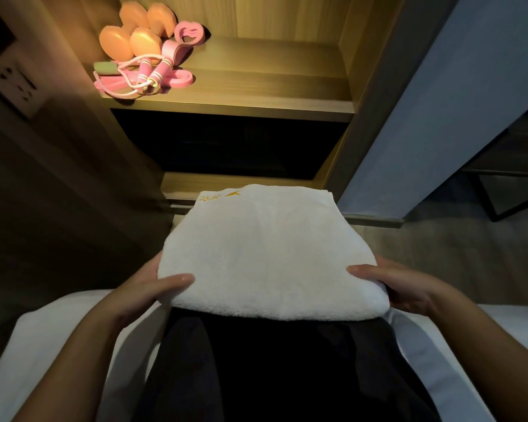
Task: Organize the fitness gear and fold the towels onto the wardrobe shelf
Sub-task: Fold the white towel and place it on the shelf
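Centre-low in frame, a folded white terry towel [265, 254] with gold embroidery [218, 196] at its far edge is held flat above a dark-clothed lap [272, 360]. Both near corners are grasped: left hand [147, 289] with thumb on top and fingers tucked under, right hand [409, 287] likewise. The towel is judged soft, thick, light and not slippery. It is floppy, so the folds may sag or open if it is lifted by one edge; support from under both sides is advised.

Upper centre, a lit wooden wardrobe shelf [256, 95] is seen. At its left end are grouped peach rounded dumbbells [134, 35], a pink skipping rope [147, 74], a flat pink resistance band [177, 79] and a pink foam ring [189, 32]. Rope loops lie at the shelf's front lip and could be snagged, so placement right of the gear is suggested. A dark lower compartment [226, 144] sits below the shelf. A wall socket [16, 83] is at far left, and white bedding [43, 345] at the bottom corners.
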`<state>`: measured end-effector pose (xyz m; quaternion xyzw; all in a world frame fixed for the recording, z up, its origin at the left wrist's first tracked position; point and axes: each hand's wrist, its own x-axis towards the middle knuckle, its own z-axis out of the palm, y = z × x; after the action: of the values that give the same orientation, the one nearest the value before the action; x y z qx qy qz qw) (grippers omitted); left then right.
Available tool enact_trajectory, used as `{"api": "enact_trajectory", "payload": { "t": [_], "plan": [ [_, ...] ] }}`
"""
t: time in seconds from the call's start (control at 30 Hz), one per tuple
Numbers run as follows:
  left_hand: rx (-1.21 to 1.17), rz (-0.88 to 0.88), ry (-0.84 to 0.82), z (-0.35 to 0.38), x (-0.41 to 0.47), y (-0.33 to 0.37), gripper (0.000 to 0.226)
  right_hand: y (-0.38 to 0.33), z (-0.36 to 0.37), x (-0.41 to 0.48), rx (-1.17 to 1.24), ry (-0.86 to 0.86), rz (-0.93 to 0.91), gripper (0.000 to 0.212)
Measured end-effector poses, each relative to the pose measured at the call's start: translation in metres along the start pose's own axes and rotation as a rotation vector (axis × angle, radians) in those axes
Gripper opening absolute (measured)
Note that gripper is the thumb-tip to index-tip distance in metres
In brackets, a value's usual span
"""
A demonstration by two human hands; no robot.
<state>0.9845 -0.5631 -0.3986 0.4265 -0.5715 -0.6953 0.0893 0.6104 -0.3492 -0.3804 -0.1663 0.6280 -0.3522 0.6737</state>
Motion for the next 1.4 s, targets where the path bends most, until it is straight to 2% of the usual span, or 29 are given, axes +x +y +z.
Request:
{"api": "enact_trajectory", "payload": {
  "t": [0.1,0.2,0.3,0.47,0.53,0.6,0.67,0.73,0.8,0.87,0.93,1.0,1.07,1.17,1.27,1.4],
  "plan": [
    [0.073,0.083,0.078,0.002,-0.002,0.002,0.059,-0.003,-0.001,-0.001,0.014,0.028,-0.124,0.061],
    [-0.097,0.190,0.259,0.011,0.003,0.014,0.037,-0.010,-0.001,0.002,0.197,0.094,-0.259,0.058],
    [-0.245,0.143,0.324,0.009,0.008,0.020,0.041,-0.011,-0.004,0.001,0.215,0.098,-0.228,0.063],
    [0.015,-0.155,0.215,-0.003,0.002,0.008,0.053,0.007,-0.004,-0.007,-0.052,0.004,-0.023,0.074],
    [0.114,-0.244,0.221,-0.002,-0.001,0.001,0.048,0.013,-0.002,-0.009,-0.141,0.018,0.018,0.074],
    [0.136,-0.286,0.215,0.000,-0.004,-0.004,0.053,0.014,-0.001,-0.013,-0.202,0.053,0.048,0.076],
    [0.139,-0.279,0.217,0.001,-0.007,-0.004,0.051,0.015,-0.002,-0.014,-0.200,0.092,0.061,0.079],
    [0.155,-0.238,0.235,0.001,-0.009,-0.001,0.040,0.017,-0.002,-0.016,-0.155,0.143,0.050,0.085],
    [0.145,-0.191,0.216,-0.003,-0.013,0.000,0.056,0.021,-0.003,-0.016,-0.138,0.164,0.038,0.096],
    [0.154,-0.184,0.159,-0.006,-0.016,0.000,0.075,0.021,-0.004,-0.017,-0.133,0.126,0.049,0.080],
    [0.155,-0.179,0.124,-0.008,-0.019,0.000,0.074,0.021,-0.004,-0.017,-0.126,0.078,0.081,0.066],
    [0.151,-0.172,0.121,-0.008,-0.020,-0.001,0.076,0.020,-0.005,-0.016,-0.090,0.055,0.106,0.076],
    [0.146,-0.172,0.125,-0.007,-0.020,-0.003,0.069,0.021,-0.006,-0.016,-0.042,0.039,0.118,0.069],
    [0.110,-0.178,0.144,-0.006,-0.020,-0.004,0.050,0.019,-0.005,-0.018,0.011,0.040,0.090,0.050],
    [0.108,-0.187,0.155,-0.004,-0.020,-0.003,0.037,0.018,-0.002,-0.019,0.026,0.051,-0.033,0.066],
    [0.104,-0.185,0.155,-0.002,-0.020,-0.003,0.028,0.021,0.004,-0.022,-0.020,0.164,-0.252,0.066]
  ]
}}
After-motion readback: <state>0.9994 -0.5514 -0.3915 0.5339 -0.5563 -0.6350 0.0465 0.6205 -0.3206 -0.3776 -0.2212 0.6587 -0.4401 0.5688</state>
